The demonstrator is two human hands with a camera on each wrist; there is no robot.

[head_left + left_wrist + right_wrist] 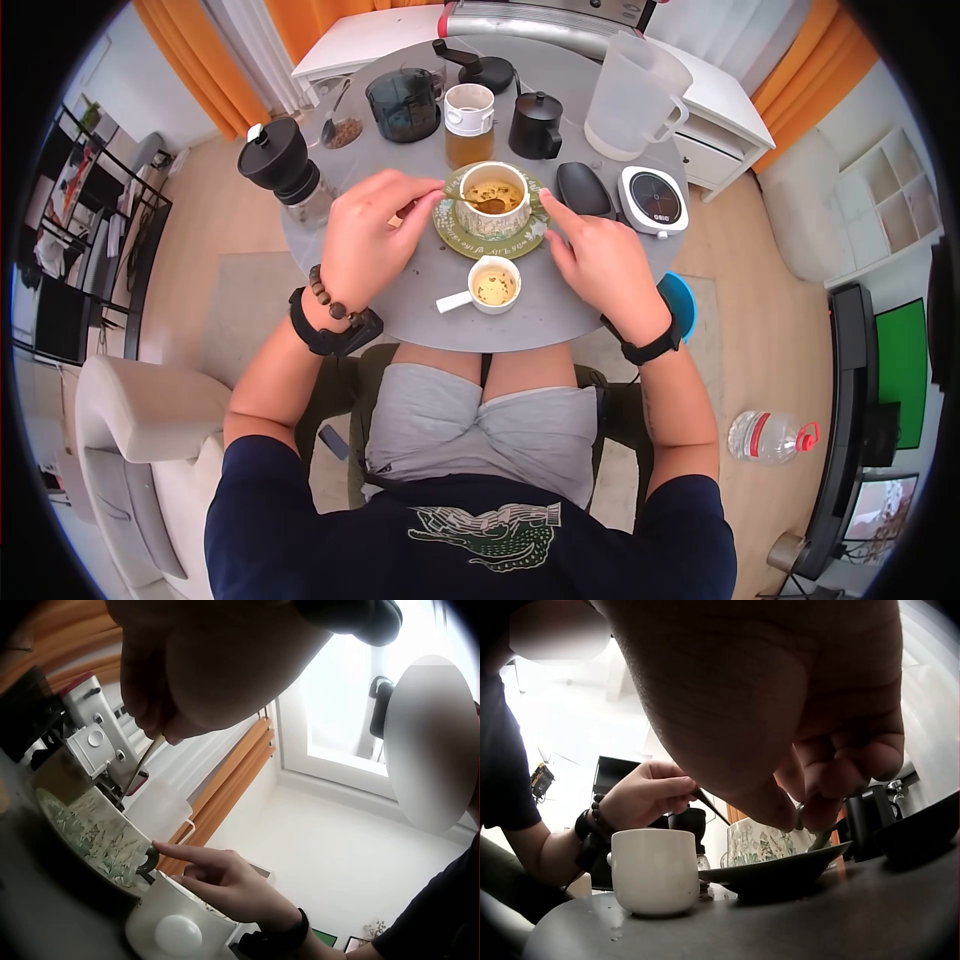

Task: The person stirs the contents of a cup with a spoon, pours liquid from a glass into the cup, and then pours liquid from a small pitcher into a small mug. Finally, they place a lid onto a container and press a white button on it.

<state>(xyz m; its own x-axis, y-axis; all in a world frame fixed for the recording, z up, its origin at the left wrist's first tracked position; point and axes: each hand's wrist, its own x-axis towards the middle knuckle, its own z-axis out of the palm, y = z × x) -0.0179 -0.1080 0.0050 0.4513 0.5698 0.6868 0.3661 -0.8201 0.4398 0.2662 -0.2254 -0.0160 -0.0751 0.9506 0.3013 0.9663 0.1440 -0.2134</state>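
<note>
A patterned cup (pixel 492 222) of yellowish liquid with dark bits stands on a green saucer (pixel 483 249). The left hand (pixel 375 225) pinches the handle of a small brown spoon (pixel 490 206), whose bowl is in the liquid. The right hand (pixel 602 255) touches the cup's right side at the handle with its index finger; in the left wrist view that fingertip meets the cup (pixel 105 832) near its rim. Nearer the body is a small white cup (pixel 494 286) with a side handle, holding similar liquid; the right wrist view shows this white cup (pixel 655 871) upright.
Behind the saucer stand a white-collared jar (pixel 469 125), a dark pitcher (pixel 403 105), a black pot (pixel 536 126) and a clear jug (pixel 630 100). A grinder (pixel 283 165) is at the left; a black object (pixel 583 190) and a scale (pixel 653 200) are at the right.
</note>
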